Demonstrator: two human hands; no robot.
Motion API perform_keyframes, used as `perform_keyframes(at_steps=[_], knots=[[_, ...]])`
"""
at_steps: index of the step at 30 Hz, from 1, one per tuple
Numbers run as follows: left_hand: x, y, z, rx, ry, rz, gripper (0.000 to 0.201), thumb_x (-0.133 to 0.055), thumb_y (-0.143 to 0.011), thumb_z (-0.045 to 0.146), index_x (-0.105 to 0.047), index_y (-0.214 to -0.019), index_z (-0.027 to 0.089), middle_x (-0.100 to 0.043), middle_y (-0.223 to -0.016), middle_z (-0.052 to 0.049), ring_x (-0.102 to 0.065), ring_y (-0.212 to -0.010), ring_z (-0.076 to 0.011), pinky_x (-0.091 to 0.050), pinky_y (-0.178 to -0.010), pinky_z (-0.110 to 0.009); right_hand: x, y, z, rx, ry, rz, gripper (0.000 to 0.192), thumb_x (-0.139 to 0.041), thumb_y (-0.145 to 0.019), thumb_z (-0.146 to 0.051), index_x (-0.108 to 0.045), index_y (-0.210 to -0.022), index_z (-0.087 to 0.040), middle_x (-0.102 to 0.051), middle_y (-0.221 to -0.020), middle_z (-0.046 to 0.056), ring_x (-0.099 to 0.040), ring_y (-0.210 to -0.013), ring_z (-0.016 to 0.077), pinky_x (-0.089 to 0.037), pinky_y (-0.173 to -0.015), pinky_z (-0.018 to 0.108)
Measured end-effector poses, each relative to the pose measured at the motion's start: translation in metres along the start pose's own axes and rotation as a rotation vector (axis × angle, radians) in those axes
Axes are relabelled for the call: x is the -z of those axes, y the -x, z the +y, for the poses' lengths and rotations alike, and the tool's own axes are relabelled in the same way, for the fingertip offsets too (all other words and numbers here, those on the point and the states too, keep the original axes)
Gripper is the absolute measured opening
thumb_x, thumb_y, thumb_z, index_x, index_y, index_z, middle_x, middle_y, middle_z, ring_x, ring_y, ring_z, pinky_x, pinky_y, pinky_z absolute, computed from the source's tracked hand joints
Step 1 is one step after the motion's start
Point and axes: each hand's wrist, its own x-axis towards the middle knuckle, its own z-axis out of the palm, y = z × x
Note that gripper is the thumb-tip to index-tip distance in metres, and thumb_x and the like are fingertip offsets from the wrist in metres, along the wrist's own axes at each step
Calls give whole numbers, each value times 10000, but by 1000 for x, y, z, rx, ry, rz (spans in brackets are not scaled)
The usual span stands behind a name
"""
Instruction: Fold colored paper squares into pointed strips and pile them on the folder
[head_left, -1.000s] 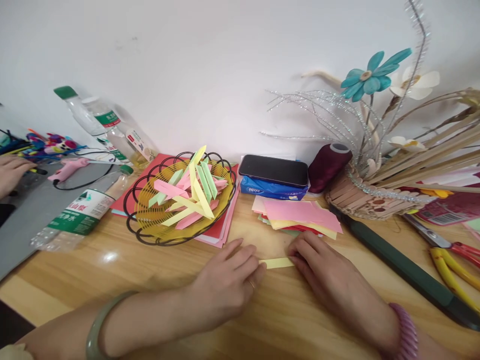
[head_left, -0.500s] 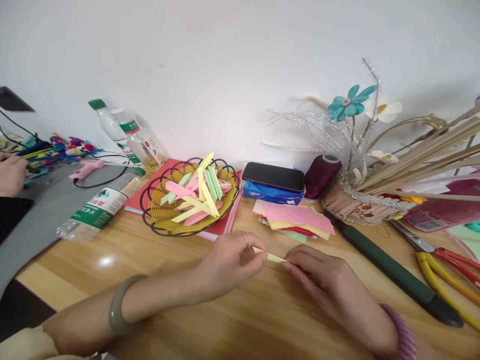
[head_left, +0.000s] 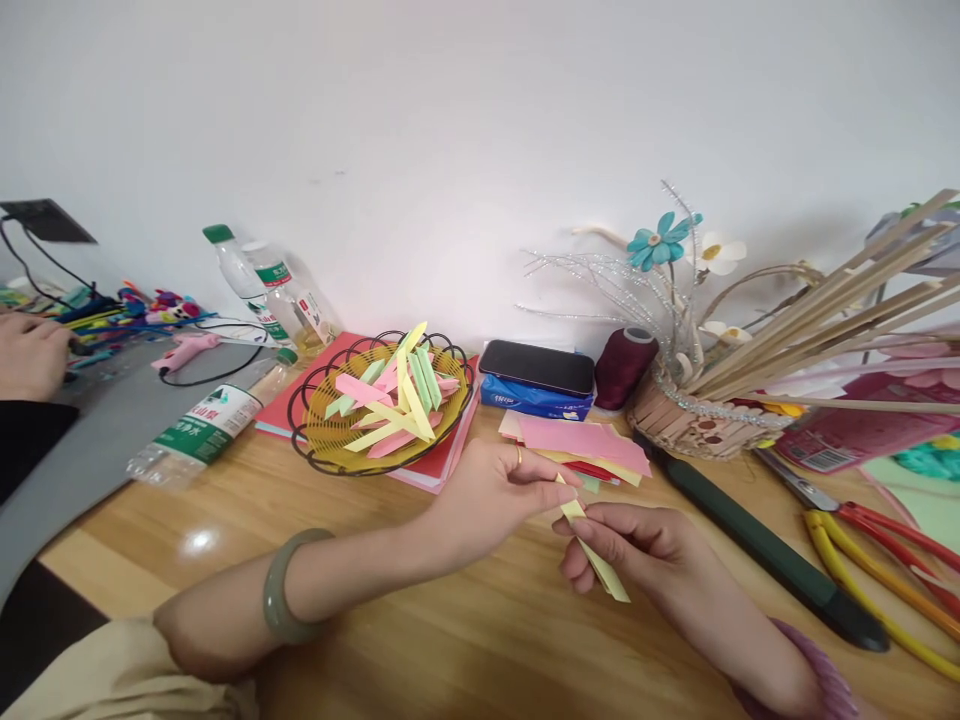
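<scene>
**Yellow strip lifted off the tabletop**

Yellow paper strip (head_left: 596,553), pressed flat on the wood a second earlier, was now held in the air between both hands, slanting down toward the person. The left hand (head_left: 495,492) pinched its upper end between thumb and fingertips; the right hand (head_left: 637,545) closed around its middle and lower part. That lift suggested the flat creasing was finished and the strip was being worked in the fingers. Just beyond the hands lay the stack of coloured paper (head_left: 581,445), and farther left the wire basket (head_left: 315,455) of folded strips. The tabletop (head_left: 450,640) below the hands was bare wood.
</scene>
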Motion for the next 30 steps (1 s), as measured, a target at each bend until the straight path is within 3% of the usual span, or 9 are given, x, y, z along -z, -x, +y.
perform_keyframes(at_steps=[5,12,16,19,23,30], knots=[[2,-6,2,28,93,5,192,-655,-671,275,-704,-709,94,-655,-657,-37,-562,-635,-127,-432,-651,-228,2,0,-1,-23,-63,-7,403,-504,-799,-536,-636,-657,-182,-640,-613,22,-593,-562,130,-480,-569,268],[4,-10,-2,45,152,-48,423,-588,-744,510,-675,-802,101,-649,-718,-60,-595,-661,-134,-465,-623,-229,2,0,2,-30,-127,24,407,-480,-805,-552,-630,-752,-177,-638,-629,25,-598,-566,141,-483,-561,284],[2,-10,-2,5,158,-94,277,-717,-662,340,-660,-798,106,-641,-700,-33,-582,-630,-114,-465,-621,-217,2,-2,4,8,-119,40,397,-469,-821,-536,-612,-743,-174,-631,-637,25,-596,-588,142,-484,-599,291],[1,-9,-2,-8,145,-84,154,-692,-680,246,-669,-735,104,-632,-649,-16,-568,-600,-101,-457,-621,-209,2,-3,7,47,-109,35,380,-461,-834,-519,-611,-776,-175,-634,-648,22,-589,-580,133,-475,-588,278],[1,-8,-2,27,111,-15,144,-703,-653,239,-677,-661,98,-625,-613,-10,-546,-571,-93,-443,-596,-199,1,-2,9,75,-80,26,363,-492,-826,-498,-615,-703,-180,-633,-636,16,-576,-564,122,-456,-562,257],[2,-6,-1,20,129,-6,176,-699,-663,277,-686,-647,102,-625,-605,-11,-531,-575,-91,-438,-591,-199,2,0,2,78,9,47,388,-481,-829,-508,-624,-656,-191,-623,-606,14,-570,-562,129,-459,-568,261]])
